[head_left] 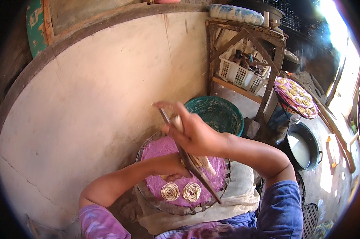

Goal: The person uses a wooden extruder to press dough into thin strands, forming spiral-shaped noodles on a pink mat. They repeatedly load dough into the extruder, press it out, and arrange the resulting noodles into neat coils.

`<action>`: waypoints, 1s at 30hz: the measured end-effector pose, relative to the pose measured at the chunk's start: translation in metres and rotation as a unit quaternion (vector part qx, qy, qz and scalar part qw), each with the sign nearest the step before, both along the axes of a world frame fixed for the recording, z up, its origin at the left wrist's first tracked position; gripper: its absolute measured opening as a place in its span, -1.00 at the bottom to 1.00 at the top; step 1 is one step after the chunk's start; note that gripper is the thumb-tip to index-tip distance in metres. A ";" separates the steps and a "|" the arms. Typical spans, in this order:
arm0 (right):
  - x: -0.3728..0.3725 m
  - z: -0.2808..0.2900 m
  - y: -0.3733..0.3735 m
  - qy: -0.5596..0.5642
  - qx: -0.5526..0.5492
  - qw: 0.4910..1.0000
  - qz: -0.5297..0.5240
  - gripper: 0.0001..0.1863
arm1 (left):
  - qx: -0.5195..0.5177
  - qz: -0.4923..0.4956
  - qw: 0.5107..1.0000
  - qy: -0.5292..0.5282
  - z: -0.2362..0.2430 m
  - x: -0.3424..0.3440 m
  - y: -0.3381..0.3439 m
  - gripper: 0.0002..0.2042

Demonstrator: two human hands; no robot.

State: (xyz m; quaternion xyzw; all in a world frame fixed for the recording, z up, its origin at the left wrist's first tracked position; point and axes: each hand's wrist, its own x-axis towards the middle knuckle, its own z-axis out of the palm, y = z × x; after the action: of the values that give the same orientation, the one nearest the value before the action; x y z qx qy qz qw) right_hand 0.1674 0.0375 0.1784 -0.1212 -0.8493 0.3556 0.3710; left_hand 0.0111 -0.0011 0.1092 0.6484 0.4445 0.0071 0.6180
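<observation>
Two pale coiled strands of dough (170, 191) lie side by side on a pink mesh cloth (158, 148) over a round woven tray. Above the tray, my right hand (192, 133) closes around a wooden tool made of a long dark stick (205, 183) and a pale piece (205, 164). Its index finger stretches out past the tool's upper end. My left hand (176, 169) is low over the cloth, just behind the coils, with its fingers curled. The stick crosses in front of it, and whatever it grips is mostly hidden.
A green basin (223, 113) stands beyond the tray. To the right are a pot of cloudy liquid (299, 149) and another pink-covered tray of coils (293, 93). A wooden stand (247, 28) holds a white plastic basket (237, 71). The pale wall (88, 87) rises close on the left.
</observation>
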 end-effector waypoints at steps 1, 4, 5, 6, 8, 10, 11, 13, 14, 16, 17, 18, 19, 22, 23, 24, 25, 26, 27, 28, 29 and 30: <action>0.000 -0.002 0.012 0.015 -0.021 0.999 -0.034 -0.55 | 0.172 -0.015 0.984 0.035 0.004 0.001 0.002 -0.73; 0.014 -0.011 0.054 0.091 -0.074 0.985 -0.129 -0.62 | 0.484 0.007 0.848 0.216 0.004 -0.010 0.004 -0.70; 0.034 -0.014 0.068 0.102 -0.121 0.976 -0.148 -0.62 | 0.462 0.020 0.818 0.342 0.001 -0.018 0.000 -0.65; 0.055 -0.015 0.081 0.157 -0.233 0.949 -0.140 -0.63 | 0.461 0.104 0.835 0.280 -0.001 -0.031 0.003 -0.68; 0.089 -0.022 0.108 0.325 -0.308 0.873 -0.193 -0.60 | 0.417 0.269 0.864 0.083 -0.007 -0.052 0.007 -0.72; 0.109 -0.036 0.130 0.453 -0.290 0.819 -0.201 -0.64 | 0.225 0.420 0.874 -0.094 -0.017 -0.060 0.016 -0.74; 0.111 -0.044 0.140 0.521 -0.293 0.771 -0.219 -0.67 | 0.244 0.394 0.853 -0.241 -0.024 -0.056 0.024 -0.68; 0.093 -0.068 0.156 0.634 -0.304 0.677 -0.219 -0.71 | 0.260 0.376 0.764 -0.456 -0.045 -0.025 0.041 -0.55; 0.077 -0.083 0.161 0.665 -0.329 0.635 -0.216 -0.77 | 0.276 0.372 0.741 -0.485 -0.050 -0.013 0.048 -0.43; 0.047 -0.113 0.170 0.644 -0.451 0.602 -0.142 -0.75 | 0.395 0.445 0.671 -0.442 -0.049 0.007 0.070 -0.47; 0.040 -0.131 0.170 0.538 -0.466 0.698 -0.076 -0.60 | 0.409 0.527 0.629 -0.399 -0.043 0.013 0.080 -0.48; 0.041 -0.146 0.173 0.446 -0.514 0.728 -0.082 -0.51 | 0.458 0.548 0.616 -0.332 -0.031 0.008 0.082 -0.60; 0.047 -0.163 0.174 0.356 -0.556 0.748 -0.071 -0.41 | 0.480 0.514 0.565 -0.431 -0.019 0.005 0.084 -0.73; 0.089 -0.210 0.192 -0.247 -0.117 0.886 -0.375 -0.32 | 0.501 0.415 0.507 -0.565 0.025 -0.025 0.083 -0.83; 0.106 -0.229 0.194 -0.465 0.015 0.786 -0.407 -0.42 | 0.518 0.404 0.536 -0.529 0.034 -0.033 0.079 -0.84; 0.119 -0.247 0.194 -0.601 0.065 0.705 -0.370 -0.56 | 0.533 0.374 0.585 -0.484 0.040 -0.039 0.076 -0.87; 0.128 -0.262 0.197 -0.620 0.078 0.698 -0.350 -0.64 | 0.530 0.394 0.605 -0.445 0.043 -0.044 0.072 -0.89; 0.134 -0.274 0.200 -0.688 0.067 0.654 -0.309 -0.71 | 0.543 0.409 0.621 -0.390 0.042 -0.047 0.069 -0.89; 0.137 -0.283 0.203 -0.655 0.058 0.669 -0.347 -0.74 | 0.553 0.438 0.625 -0.334 0.038 -0.050 0.066 -0.88; 0.141 -0.288 0.206 -0.648 0.034 0.663 -0.374 -0.76 | 0.564 0.459 0.631 -0.272 0.033 -0.055 0.062 -0.86; 0.141 -0.289 0.209 -0.640 0.001 0.665 -0.385 -0.78 | 0.568 0.465 0.644 -0.215 0.030 -0.063 0.057 -0.80; 0.145 -0.285 0.215 -0.657 0.041 0.667 -0.350 -0.80 | 0.563 0.462 0.654 -0.206 0.025 -0.071 0.051 -0.78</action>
State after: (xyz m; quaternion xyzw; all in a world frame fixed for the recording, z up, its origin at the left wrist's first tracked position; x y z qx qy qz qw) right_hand 0.3123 0.2523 -0.1069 -0.5965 -0.7819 -0.0070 -0.1809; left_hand -0.0602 0.0502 0.1338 0.5646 0.4593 0.6738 0.1273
